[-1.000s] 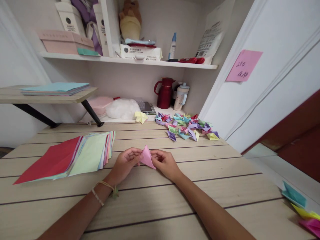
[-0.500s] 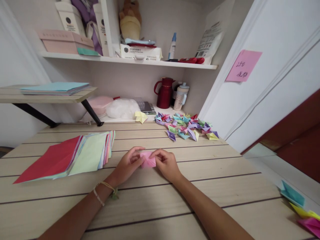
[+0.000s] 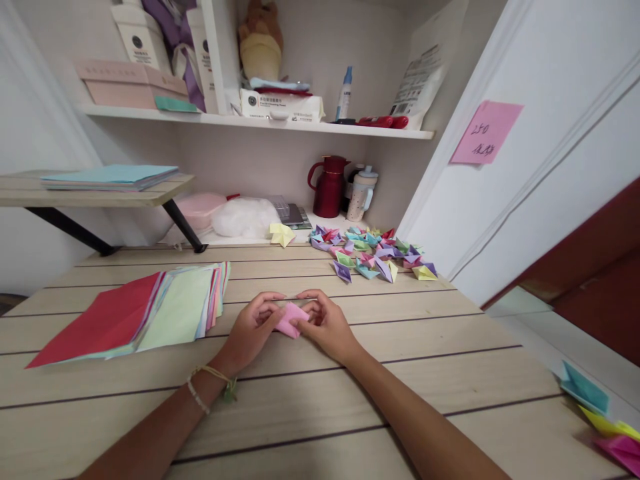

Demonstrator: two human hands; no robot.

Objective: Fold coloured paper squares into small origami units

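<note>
A small folded piece of pink paper (image 3: 290,320) is held between my two hands, just above the slatted table (image 3: 310,393). My left hand (image 3: 255,330) pinches its left edge with the thumb in front. On the opposite side, my right hand (image 3: 327,327) grips the paper with its thumb on the near face. The fingers behind the paper are partly hidden. Left of my hands lies a fanned stack of coloured paper sheets (image 3: 175,310), red and pale green on top. Many folded paper boats (image 3: 370,253) in several colours sit together beyond my right hand.
A yellow folded paper piece (image 3: 282,235) sits at the table's back edge. Behind it are a red jug (image 3: 330,187) and a tumbler (image 3: 362,193). A small raised stand (image 3: 165,193) holds blue paper (image 3: 115,175) at left. More folded papers (image 3: 585,389) lie at lower right.
The pink paper has been turned and tilted between my hands, and a plainer face now shows. The right thumb has shifted onto its near face, while both forearms stay about where they were.
</note>
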